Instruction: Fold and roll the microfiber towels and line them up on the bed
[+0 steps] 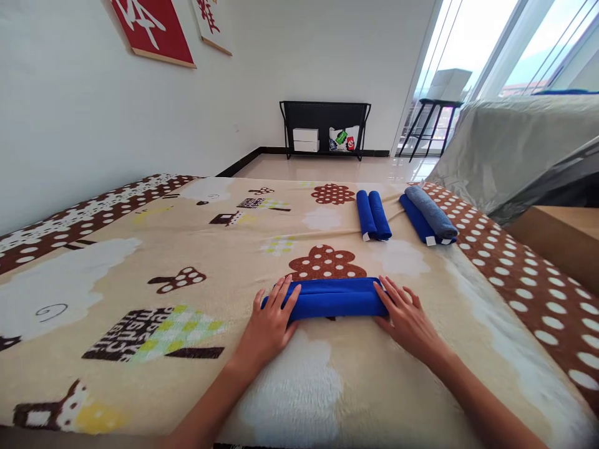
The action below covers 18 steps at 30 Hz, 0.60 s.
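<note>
Head view — a person's left hand point(267, 325) and right hand point(412, 321), both open with fingers spread, touch opposite ends of a blue cloth bundle point(336, 300) — lying on a patterned blanket point(384, 380).

The left hand point(271, 321) and right hand point(409, 316) are spread over the two ends of the nearest blue roll point(337, 300).

In front of me, a bright blue cloth point(337, 299) is folded into a long, narrow bundle. It lies flat on the patterned blanket point(196, 399), its length running left to right, with a lengthwise crease along its top.
</note>
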Each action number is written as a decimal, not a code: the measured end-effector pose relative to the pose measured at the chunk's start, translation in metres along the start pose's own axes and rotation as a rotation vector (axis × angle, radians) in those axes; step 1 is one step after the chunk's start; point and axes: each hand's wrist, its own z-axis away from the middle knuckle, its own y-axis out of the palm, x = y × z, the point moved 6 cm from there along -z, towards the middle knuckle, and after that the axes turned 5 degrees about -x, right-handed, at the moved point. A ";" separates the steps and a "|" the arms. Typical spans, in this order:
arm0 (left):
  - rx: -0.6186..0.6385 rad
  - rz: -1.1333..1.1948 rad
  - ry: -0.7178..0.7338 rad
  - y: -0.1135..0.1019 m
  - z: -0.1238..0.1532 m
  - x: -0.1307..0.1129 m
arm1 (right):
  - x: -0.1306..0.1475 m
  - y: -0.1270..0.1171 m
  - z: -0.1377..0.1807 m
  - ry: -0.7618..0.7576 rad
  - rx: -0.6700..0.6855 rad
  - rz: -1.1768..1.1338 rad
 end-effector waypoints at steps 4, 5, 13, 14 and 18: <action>-0.019 -0.025 0.020 -0.010 0.007 -0.007 | 0.008 -0.007 -0.006 0.020 0.013 -0.019; -0.004 -0.015 0.017 -0.011 0.004 -0.006 | 0.008 -0.007 -0.012 0.027 0.035 -0.035; 0.042 0.043 0.011 0.009 -0.072 -0.028 | 0.053 0.005 -0.087 -0.027 0.054 -0.091; 0.048 0.068 0.039 0.016 -0.077 -0.035 | 0.061 0.011 -0.090 -0.054 0.059 -0.112; 0.066 0.139 0.063 0.038 -0.077 -0.040 | 0.074 0.032 -0.090 -0.108 0.080 -0.179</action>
